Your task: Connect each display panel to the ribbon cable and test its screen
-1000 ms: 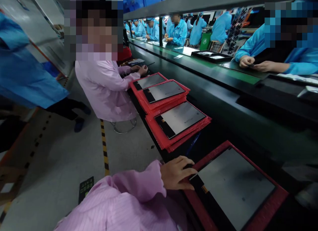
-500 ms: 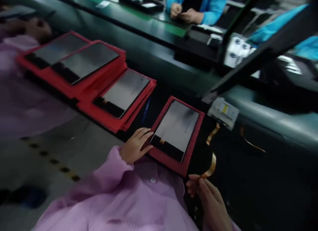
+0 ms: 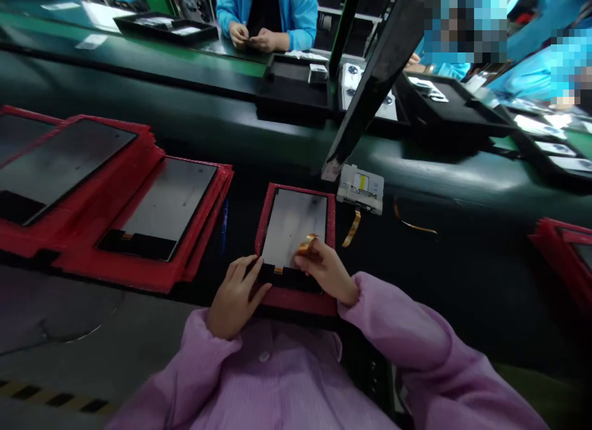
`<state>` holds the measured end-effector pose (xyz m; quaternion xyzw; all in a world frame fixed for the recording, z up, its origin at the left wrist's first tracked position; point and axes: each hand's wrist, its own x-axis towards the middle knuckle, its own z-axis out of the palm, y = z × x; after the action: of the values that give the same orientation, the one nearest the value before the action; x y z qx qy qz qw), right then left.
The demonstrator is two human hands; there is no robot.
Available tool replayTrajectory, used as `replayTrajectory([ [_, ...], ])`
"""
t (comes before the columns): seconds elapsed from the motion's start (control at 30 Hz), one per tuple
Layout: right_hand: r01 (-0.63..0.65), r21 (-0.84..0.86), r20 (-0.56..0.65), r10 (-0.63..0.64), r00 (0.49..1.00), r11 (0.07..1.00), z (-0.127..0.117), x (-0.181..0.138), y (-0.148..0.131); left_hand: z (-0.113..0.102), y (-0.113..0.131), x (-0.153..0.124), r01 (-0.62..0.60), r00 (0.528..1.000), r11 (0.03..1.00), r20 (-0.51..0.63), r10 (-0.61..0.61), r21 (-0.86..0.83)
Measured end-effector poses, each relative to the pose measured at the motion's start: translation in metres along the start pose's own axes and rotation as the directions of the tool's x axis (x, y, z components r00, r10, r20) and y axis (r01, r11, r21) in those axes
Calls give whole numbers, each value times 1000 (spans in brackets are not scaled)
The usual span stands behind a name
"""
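Note:
In front of me a display panel (image 3: 291, 226) with a black lower strip lies on a red foam sheet (image 3: 296, 299). My left hand (image 3: 235, 294) rests on the sheet's left edge, its fingers extended and touching the panel's lower left corner. My right hand (image 3: 327, 271) is over the panel's lower right part, pinching a curled gold flex cable (image 3: 307, 242). A small gold connector tab (image 3: 278, 270) shows on the black strip between the hands. Beyond the sheet's upper right corner sits a small white device (image 3: 361, 188) with another gold flex cable (image 3: 352, 228) hanging from it.
Stacked red sheets bearing display panels (image 3: 161, 202) stand to the left, a blue pen-like object (image 3: 224, 226) beside them. A dark post (image 3: 365, 90) rises beyond the white device. A loose thin strip (image 3: 415, 225) lies right. Across the belt (image 3: 185, 109) are black trays (image 3: 296, 87) and co-workers.
My right hand has brought the gold flex cable from beside the red sheet to over the panel. My left hand stays at the sheet's left edge. The view has swung right.

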<state>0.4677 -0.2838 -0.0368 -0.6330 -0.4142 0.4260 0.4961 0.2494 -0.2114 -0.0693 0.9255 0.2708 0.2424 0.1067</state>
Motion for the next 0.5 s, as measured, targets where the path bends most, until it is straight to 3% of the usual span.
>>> replayTrajectory([
  [0.13, 69, -79, 3, -69, 998, 994, 3, 19, 10, 3, 6, 12, 21, 999, 999, 36, -19, -39],
  [0.37, 146, -142, 55, -140, 989, 979, -2, 18, 13, 1, 23, 14, 50, 997, 995, 55, -46, -86],
  [0.5, 172, -166, 55, -165, 985, 971, -2, 18, 15, 8, 34, 13, 69, 996, 998, 65, -69, -1],
])
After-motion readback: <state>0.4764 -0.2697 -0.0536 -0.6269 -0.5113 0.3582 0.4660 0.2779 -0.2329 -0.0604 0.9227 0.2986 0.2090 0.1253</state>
